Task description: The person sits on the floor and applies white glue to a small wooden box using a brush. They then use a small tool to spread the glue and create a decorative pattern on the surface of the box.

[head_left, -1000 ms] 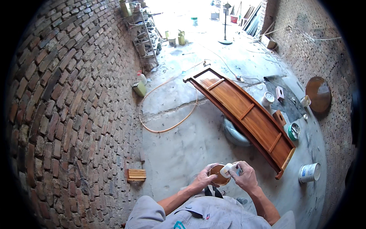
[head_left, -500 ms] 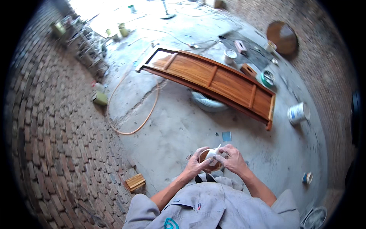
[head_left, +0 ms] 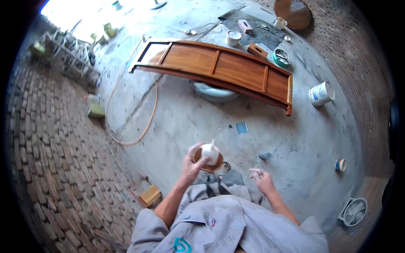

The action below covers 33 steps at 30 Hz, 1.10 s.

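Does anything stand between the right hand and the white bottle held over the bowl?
Nothing visible blocks the gap between the right hand and the white bottle. A small dark shape beside the brown bowl seems to lie lower down, too blurred to name. The left hand holds bottle and bowl, its thumb against the bottle.
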Available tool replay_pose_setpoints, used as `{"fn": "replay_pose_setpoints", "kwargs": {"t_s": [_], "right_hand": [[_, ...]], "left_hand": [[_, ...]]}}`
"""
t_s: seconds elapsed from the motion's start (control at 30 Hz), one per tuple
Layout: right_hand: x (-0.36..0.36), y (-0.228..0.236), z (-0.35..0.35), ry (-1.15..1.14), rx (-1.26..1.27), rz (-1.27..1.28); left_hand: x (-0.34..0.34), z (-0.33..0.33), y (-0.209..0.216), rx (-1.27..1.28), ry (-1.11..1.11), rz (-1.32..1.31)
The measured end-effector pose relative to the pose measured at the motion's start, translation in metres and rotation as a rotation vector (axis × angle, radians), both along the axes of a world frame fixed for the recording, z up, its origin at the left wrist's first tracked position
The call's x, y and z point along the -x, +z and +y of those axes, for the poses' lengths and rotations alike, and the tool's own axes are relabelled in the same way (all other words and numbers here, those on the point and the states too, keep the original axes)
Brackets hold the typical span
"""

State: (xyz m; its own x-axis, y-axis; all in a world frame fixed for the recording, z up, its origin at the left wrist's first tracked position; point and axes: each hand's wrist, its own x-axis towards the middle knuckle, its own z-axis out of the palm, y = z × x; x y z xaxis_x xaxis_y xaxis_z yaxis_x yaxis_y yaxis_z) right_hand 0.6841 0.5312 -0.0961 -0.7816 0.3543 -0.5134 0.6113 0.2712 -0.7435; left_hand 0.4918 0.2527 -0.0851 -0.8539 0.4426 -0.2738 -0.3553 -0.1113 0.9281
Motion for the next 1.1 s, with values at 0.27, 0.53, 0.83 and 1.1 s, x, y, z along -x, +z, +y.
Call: {"fn": "replay_pose_setpoints", "kwargs": {"t_s": [0.27,0.53,0.83,1.1], "right_hand": [[0.042,-0.041,-0.075,0.572,0.077,-0.164],[0.239,-0.083,-0.152,0.769,0.032,-0.008],[0.331,-0.197,-0.161,0.399,-0.251,-0.575],[0.444,-0.225,-0.211,0.458,-0.272,-0.792]], "left_hand": [[-0.029,-0.082,0.014,0.031,0.444,-0.151],[0.005,-0.213,-0.007,-0.063,0.878,-0.112],[0.193,-0.364,0.018,0.137,0.784,-0.048],[0.441,-0.429,0.037,0.022,0.727,-0.004]]}}
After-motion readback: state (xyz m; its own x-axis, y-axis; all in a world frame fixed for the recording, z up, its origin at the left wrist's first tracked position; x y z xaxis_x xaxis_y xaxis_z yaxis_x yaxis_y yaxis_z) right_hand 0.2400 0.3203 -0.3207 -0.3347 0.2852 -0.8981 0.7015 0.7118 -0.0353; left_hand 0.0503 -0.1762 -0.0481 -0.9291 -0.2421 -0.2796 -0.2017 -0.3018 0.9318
